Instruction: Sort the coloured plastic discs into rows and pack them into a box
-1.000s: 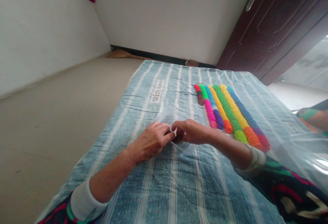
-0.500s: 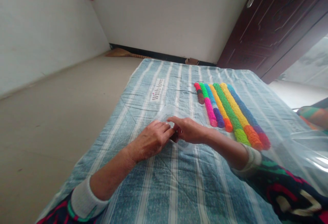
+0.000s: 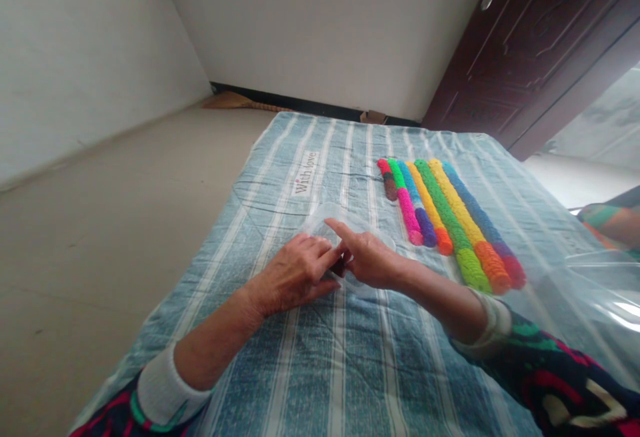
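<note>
A clear plastic container [image 3: 327, 212] lies on the cloth beneath both hands, its shape partly hidden. My left hand [image 3: 295, 270] comes over its near left side, fingers bent and thumb stretched toward the right hand. A small dark brown piece [image 3: 339, 267] shows between the two hands, at the fingertips of each; its kind is too hidden to tell. My right hand [image 3: 370, 257] has its index finger extended over the container, while its thumb and other fingers close by the brown piece. Right of the hands lie several bright rows of stacked round pieces [image 3: 447, 217], side by side.
A blue-and-white striped cloth [image 3: 280, 370] covers the table and carries a "With love" label [image 3: 305, 174]. Transparent plastic [image 3: 605, 290] stands at the right edge. Beyond are a broom [image 3: 233, 100], a small cardboard box [image 3: 373, 117] and a dark red door [image 3: 530, 44].
My right hand's index finger has straightened and its wrist has dropped slightly. My left thumb now shows, spread below the fingers. The brown piece stays between the hands; the coloured rows are unchanged.
</note>
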{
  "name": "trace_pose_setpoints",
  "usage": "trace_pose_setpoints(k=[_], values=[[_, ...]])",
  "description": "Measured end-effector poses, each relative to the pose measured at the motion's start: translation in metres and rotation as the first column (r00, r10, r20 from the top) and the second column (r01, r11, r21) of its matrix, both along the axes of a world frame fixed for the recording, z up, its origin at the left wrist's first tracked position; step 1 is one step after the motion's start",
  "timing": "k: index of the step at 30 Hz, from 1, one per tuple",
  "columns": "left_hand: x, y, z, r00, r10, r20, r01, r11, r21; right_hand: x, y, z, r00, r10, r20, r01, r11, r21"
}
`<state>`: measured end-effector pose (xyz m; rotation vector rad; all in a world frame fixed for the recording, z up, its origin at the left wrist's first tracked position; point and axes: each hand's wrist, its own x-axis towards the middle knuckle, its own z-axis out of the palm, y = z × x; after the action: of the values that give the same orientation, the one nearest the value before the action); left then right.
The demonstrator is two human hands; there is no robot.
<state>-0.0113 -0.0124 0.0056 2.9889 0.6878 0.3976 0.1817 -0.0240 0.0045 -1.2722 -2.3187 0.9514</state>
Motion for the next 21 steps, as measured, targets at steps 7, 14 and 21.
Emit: trace_pose_setpoints(k=[7,14,21], values=[[0.0018,-0.0004,-0.0028,0.999,0.018,-0.039,-0.016,0.998,0.054,-0.0008,-0.0020,-0.0008,1.000,-0.030,-0.009,0.030,1.000,-0.003],[0.0019,0.0001,-0.0061,1.000,0.008,-0.027,-0.005,0.996,0.089,-0.0022,-0.0074,0.0057,0.998,-0.056,0.041,0.055,0.998,0.009],[0.0025,-0.0004,-0.0031,0.999,0.016,-0.040,-0.014,0.998,0.066,-0.0029,-0.0074,0.0040,0.993,-0.063,0.098,0.056,0.996,0.068]])
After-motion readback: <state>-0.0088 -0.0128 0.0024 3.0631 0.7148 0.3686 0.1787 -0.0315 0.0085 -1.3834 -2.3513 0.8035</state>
